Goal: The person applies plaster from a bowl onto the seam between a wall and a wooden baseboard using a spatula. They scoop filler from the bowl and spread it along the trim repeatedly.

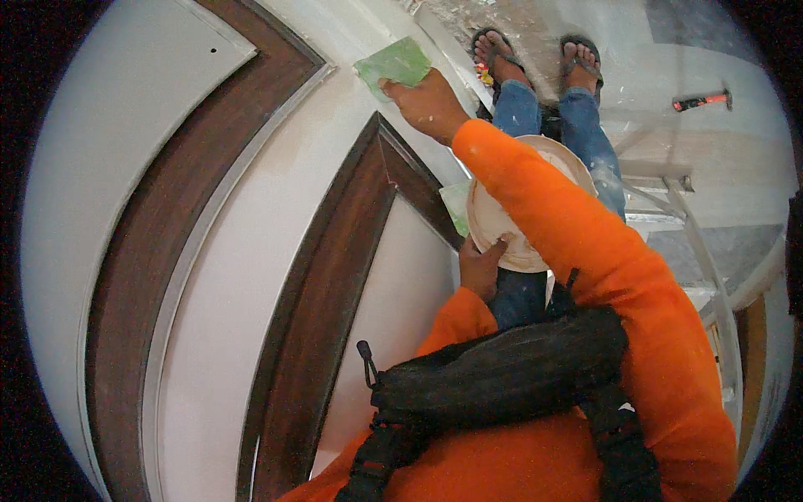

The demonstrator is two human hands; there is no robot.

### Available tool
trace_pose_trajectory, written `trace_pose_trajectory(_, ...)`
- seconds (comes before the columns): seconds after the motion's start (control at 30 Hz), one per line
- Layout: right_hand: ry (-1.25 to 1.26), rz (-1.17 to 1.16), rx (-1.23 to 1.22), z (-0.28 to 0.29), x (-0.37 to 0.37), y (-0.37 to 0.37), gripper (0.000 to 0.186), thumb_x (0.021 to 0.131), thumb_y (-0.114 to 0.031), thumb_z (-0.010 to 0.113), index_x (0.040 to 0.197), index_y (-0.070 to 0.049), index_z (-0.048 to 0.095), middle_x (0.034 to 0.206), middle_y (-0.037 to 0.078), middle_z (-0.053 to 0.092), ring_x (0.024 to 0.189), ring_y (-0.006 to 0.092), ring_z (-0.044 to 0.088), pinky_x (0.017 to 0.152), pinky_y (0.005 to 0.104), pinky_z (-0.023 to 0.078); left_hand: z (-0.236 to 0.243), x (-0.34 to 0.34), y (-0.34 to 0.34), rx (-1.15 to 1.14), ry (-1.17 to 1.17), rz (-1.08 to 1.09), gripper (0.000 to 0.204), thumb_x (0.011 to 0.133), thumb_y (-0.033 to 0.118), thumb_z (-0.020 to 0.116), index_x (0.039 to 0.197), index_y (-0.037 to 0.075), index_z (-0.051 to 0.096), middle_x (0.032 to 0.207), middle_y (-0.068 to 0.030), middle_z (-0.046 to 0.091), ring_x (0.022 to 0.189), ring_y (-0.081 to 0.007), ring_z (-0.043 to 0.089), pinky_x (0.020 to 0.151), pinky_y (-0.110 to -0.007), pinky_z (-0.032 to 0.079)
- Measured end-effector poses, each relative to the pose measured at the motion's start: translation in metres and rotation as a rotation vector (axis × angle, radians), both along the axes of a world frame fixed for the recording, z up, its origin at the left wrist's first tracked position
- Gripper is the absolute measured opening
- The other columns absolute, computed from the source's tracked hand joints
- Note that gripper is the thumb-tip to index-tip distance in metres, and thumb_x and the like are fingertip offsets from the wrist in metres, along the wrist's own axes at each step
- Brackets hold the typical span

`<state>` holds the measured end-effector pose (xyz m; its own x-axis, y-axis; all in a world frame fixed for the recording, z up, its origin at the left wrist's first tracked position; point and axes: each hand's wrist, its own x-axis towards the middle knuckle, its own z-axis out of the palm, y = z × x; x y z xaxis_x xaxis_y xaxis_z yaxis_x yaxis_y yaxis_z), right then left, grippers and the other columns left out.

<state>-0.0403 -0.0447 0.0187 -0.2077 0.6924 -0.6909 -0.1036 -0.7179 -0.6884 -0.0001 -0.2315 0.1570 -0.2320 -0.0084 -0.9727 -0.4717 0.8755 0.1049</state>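
My right hand (427, 109), at the end of an orange sleeve, grips a square green flexible scraper (393, 58) against the white wall strip above the dark wooden frame (318, 276). My left hand (485, 268) grips the lower rim of a cream round lid or shallow pan (493, 217) smeared with pale paste, partly hidden behind my right forearm. A second green square piece (454, 205) sticks out at the pan's left side; whether my left fingers touch it is unclear.
A second dark wood moulding (150, 243) curves along the left panel. Below are my sandaled feet (580, 63). An aluminium ladder (694, 226) stands at the right. A red-handled hammer (701, 101) lies on the dusty, pale floor (686, 151).
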Motion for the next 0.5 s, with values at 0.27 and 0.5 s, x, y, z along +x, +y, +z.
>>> trace_pose_trajectory(0.27,-0.163,0.065,0.228,0.026,-0.045,-0.013,0.030,0.082,-0.020,0.058,0.109,-0.007,0.061,0.078,0.014,0.066,0.064,0.0240,0.060,0.064,0.0336,0.046,0.004,0.006,0.009,-0.010,0.074,-0.050,0.040,0.079,0.002,0.062,0.116,-0.003,0.047,0.112,-0.0131,0.058,0.099,-0.0232,0.057,0.087,-0.034,0.045)
trace_pose_trajectory(0.5,0.282,0.198,0.042,0.026,0.014,-0.001,0.029,0.080,-0.020,0.060,0.101,-0.001,0.061,0.094,0.014,0.065,0.088,0.0250,0.061,0.081,0.0322,0.046,-0.004,-0.002,-0.008,0.010,-0.015,0.019,0.038,0.079,0.001,0.062,0.115,-0.003,0.049,0.110,-0.0140,0.058,0.097,-0.0230,0.058,0.085,-0.033,0.046)
